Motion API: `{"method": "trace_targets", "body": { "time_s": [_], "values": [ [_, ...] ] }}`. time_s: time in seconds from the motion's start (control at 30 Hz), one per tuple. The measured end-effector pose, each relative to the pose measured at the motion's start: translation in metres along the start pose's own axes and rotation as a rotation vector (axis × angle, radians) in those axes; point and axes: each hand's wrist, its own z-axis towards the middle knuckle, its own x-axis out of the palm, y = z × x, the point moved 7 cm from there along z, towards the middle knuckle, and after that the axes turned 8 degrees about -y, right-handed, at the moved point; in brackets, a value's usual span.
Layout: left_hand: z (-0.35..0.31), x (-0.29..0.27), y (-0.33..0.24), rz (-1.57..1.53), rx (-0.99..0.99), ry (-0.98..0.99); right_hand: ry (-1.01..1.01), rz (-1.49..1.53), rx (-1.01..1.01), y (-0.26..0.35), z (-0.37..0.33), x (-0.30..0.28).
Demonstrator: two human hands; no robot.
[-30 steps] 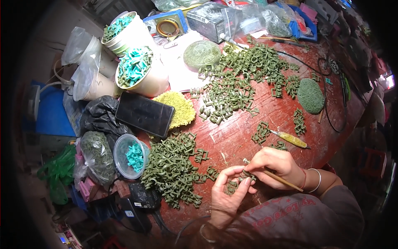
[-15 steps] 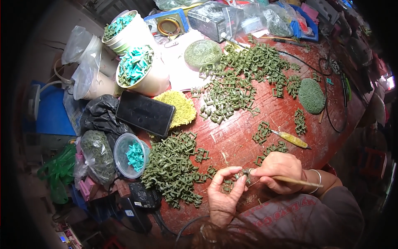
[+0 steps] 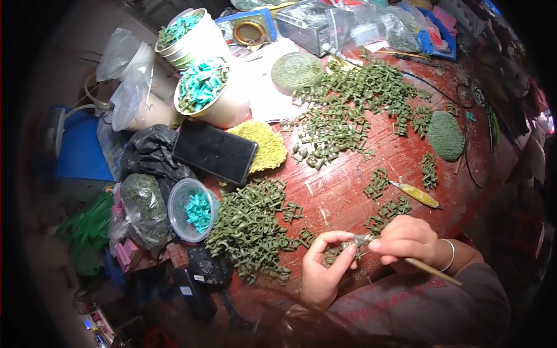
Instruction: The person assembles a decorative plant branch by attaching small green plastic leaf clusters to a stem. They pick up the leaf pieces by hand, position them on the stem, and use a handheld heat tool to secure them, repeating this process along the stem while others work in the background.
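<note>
Between its thumb and forefinger, my left hand [image 3: 322, 274] pinches a small dark green piece [image 3: 350, 244], partly covered by the fingertips. My right hand [image 3: 408, 240] is closed around a thin tool with a wooden handle [image 3: 435, 272]. Its tip meets the small piece, though its shape there is too small to make out. Just left of my hands lies a large heap of dark green ring-shaped pieces [image 3: 246, 232]. A smaller cluster of the same pieces [image 3: 387, 213] rests beyond my right hand, with a yellow-handled tool [image 3: 419, 196] beside it.
A clear tub with turquoise bits [image 3: 198, 212] stands left of the heap. Behind it, a black phone [image 3: 215, 152] leans on a yellow sponge-like pad [image 3: 268, 148]. Cups of turquoise and green pieces [image 3: 202, 87] stand farther back. More green pieces [image 3: 331, 130] spread across the red table [image 3: 342, 185].
The whole view has shifted a little, so the table's things sit farther right. My right hand has turned the wooden-handled tool, and its back end now slants lower. Both hands keep their grip.
</note>
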Motion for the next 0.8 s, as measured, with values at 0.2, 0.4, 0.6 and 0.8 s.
{"method": "trace_targets", "body": {
  "time_s": [0.2, 0.4, 0.6, 0.8],
  "values": [
    [-0.003, 0.008, -0.008, -0.395, -0.181, 0.145, -0.165, -0.055, 0.247, -0.016, -0.011, -0.02],
    [-0.012, -0.037, -0.046, 0.431, 0.312, -0.258, -0.13, 0.009, 0.291, -0.018, -0.006, -0.017],
    [-0.018, -0.008, -0.058, 1.174, 0.835, -0.367, -0.074, 0.001, 0.263, -0.016, -0.003, -0.009],
    [-0.016, -0.007, -0.048, 1.313, 0.939, -0.368, -0.077, 0.009, 0.257, -0.016, -0.003, -0.007]
  ]
}}
